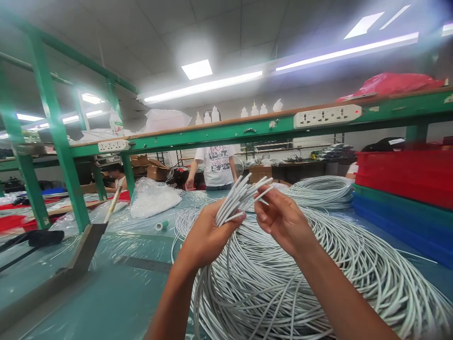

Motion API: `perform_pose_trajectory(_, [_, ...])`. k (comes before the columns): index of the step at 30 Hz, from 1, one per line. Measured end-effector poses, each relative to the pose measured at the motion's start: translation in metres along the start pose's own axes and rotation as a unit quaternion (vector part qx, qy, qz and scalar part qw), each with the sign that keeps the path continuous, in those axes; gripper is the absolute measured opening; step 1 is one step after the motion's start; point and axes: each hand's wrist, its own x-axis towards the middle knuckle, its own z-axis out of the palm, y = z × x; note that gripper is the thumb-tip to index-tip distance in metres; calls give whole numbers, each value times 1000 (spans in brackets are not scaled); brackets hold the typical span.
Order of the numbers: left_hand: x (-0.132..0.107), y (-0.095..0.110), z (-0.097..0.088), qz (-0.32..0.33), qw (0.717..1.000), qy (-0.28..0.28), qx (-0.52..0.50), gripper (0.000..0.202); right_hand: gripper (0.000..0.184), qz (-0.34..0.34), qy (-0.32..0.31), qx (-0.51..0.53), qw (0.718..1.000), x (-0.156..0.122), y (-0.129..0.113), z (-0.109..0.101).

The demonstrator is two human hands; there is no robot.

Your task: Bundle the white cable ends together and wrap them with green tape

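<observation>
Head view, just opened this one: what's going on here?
A person's left hand grips a bundle of thin, pale cables, their ends fanning out above the fist. The right hand is at those ends, its fingertips seemingly pinching one. Below both hands, a large heap of coiled cable lies on the green table, with a smaller coil behind it. Across the table stands another person, whose hands are away from the cables.

2 white power strips (327,117) line the green shelf (212,135).
</observation>
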Motion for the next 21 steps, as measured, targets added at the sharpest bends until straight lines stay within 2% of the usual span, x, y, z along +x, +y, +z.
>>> perform_pose_trajectory(7, [1,0,3,-5,1000,5,6,29,16,-18,-14,-29,999,0,-1,2])
perform_pose_trajectory(15, [2,3,3,14,999,-35,-14,22,14,-69,56,-56,994,-1,6,11])
perform_pose_trajectory(21, [2,4,4,18,999,-51,-7,25,19,-92,61,-75,991,-4,10,16])
